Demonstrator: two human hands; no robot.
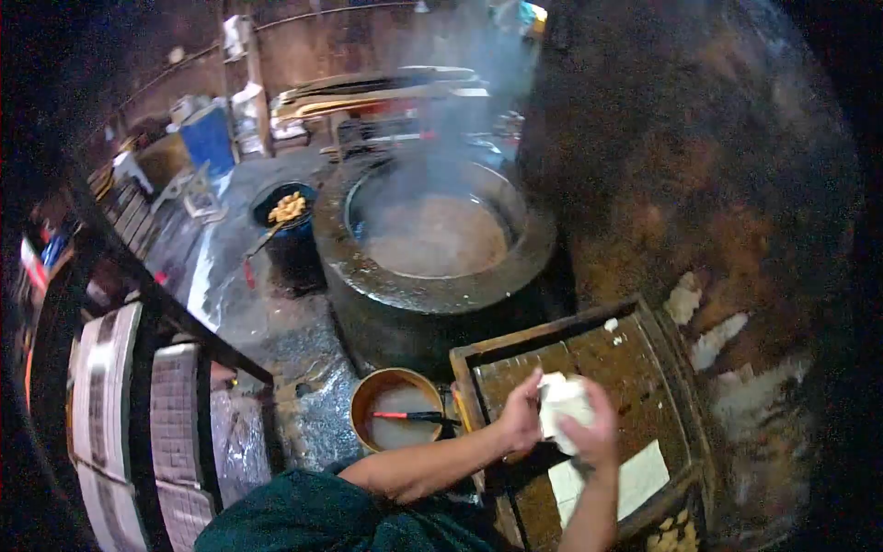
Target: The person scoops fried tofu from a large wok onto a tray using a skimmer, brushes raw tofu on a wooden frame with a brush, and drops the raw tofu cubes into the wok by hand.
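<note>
Above a wooden tray (570, 351), my left hand (521, 414) and my right hand (598, 428) are both closed around a white block of tofu (563, 403). The left fingers press its left side, while the right hand covers its right side and lower edge. Below them a flat white tofu slab (646, 480) lies on the tray, partly hidden by my right forearm. Small white crumbs (612, 325) are stuck near the tray's far edge.
A large steaming cauldron (437, 290) stands ahead. To its left is a dark pot (276, 256) with golden pieces and a ladle. A round tub (363, 405) with a red-handled tool sits beside the tray. Racks of pale trays (108, 386) line the left.
</note>
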